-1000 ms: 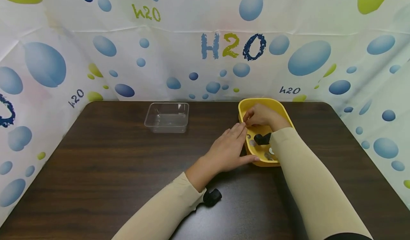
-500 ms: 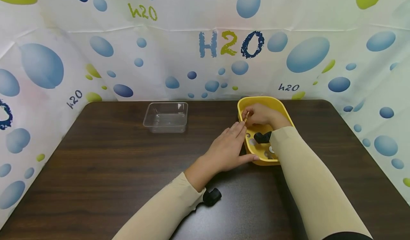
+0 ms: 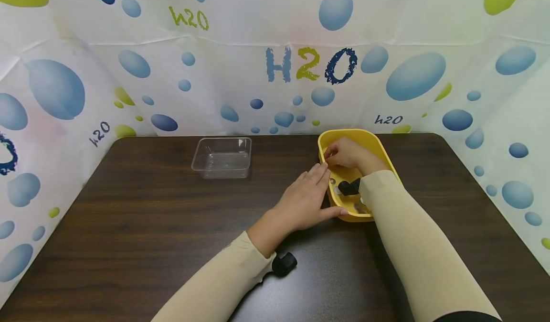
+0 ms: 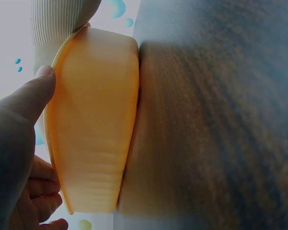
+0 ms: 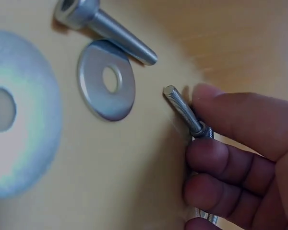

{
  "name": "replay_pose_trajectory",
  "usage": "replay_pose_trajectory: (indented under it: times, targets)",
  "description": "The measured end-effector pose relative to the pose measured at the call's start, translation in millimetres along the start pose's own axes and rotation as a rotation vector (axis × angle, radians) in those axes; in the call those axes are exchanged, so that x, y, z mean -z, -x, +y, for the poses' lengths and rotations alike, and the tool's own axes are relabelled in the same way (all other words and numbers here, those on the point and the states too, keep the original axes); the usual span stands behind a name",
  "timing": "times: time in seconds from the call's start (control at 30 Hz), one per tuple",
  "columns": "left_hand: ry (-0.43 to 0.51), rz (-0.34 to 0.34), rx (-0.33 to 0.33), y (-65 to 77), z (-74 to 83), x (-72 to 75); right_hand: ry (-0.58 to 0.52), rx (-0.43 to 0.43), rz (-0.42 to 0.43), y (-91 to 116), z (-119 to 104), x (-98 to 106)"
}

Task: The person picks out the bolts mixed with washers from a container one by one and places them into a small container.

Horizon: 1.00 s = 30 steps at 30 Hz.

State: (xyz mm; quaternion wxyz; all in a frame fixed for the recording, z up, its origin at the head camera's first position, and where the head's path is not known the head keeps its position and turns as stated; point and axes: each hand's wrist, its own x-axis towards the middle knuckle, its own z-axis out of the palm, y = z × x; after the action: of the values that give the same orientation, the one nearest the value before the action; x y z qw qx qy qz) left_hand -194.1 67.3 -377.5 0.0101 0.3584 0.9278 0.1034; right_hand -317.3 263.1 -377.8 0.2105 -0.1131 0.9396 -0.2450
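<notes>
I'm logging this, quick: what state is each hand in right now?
Left hand: open, touching the yellow bin.
Right hand: at a small bolt; whether it grips it cannot be told.

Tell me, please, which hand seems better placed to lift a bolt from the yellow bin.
Probably the right hand: it is inside the bin, its fingers at a bolt, while the left hand rests on the bin's edge.

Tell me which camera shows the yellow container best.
The head view: it shows the yellow container, rim and inside together, though the right hand and sleeve cover parts. The left wrist view shows its outer side and an edge; the right wrist view, only a close patch of its inside.
</notes>
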Motion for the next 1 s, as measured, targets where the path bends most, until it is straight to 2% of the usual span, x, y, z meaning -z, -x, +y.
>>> replay_pose_trajectory:
  times: [0.5, 0.67, 1.0]
  targets:
    - [0.011, -0.013, -0.031, 8.1, -7.3, 0.0, 0.036, -0.039, 0.091, 6, -11, -7]
    - [0.005, 0.002, -0.033, 15.1, -0.5, -1.4, 0.026, -0.038, 0.113, 14, -11, -10]
    - [-0.016, 0.028, -0.035, 29.9, 12.8, -5.9, -0.012, 0.037, 0.229, 32, -9, -19]
